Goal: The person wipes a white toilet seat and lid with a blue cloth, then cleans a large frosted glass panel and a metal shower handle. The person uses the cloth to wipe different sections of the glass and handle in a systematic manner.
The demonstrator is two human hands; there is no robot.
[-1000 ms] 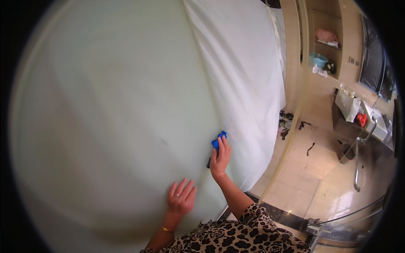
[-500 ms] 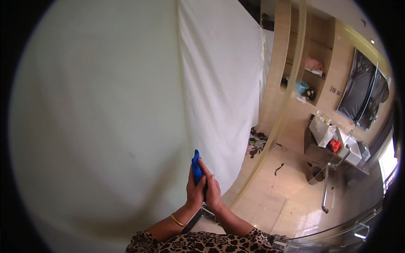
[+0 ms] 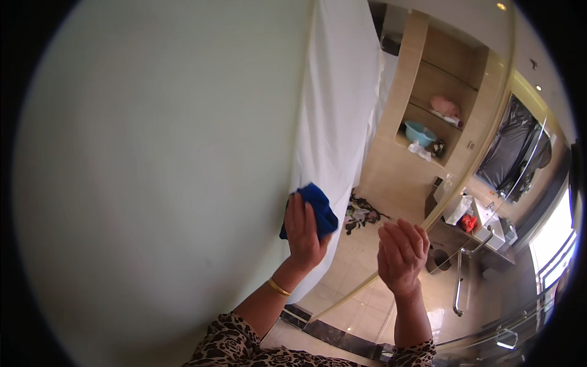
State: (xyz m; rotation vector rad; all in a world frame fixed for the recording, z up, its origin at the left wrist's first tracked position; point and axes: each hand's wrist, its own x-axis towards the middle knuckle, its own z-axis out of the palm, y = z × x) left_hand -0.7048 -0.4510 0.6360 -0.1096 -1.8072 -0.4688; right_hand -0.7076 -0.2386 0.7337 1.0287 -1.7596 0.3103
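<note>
My left hand [image 3: 304, 231], with a gold bangle at the wrist, has its fingers laid over a folded blue cloth [image 3: 322, 211]. The cloth is at the edge of the large pale panel [image 3: 165, 159], by the white sheet [image 3: 335, 98] hanging there; whether it presses on the panel is hard to tell. Off to the right, my right hand [image 3: 403, 260] is raised, its fingers loosely bent and a little apart, with nothing seen in it. Both forearms come out of leopard-print sleeves.
A dark sill [image 3: 342, 336] crosses the tiled floor [image 3: 348, 309]. Dark, crumpled fabric [image 3: 362, 213] lies on the floor. Wall shelves hold a light-blue basin [image 3: 420, 133]. At the right are a white sink [image 3: 488, 225], a metal handle [image 3: 460, 287] and a bin [image 3: 438, 261].
My hands, together around the cloth before, have parted. The left carries the cloth slightly up and right, where it shows wider; the right has moved away to the right. The view has turned.
</note>
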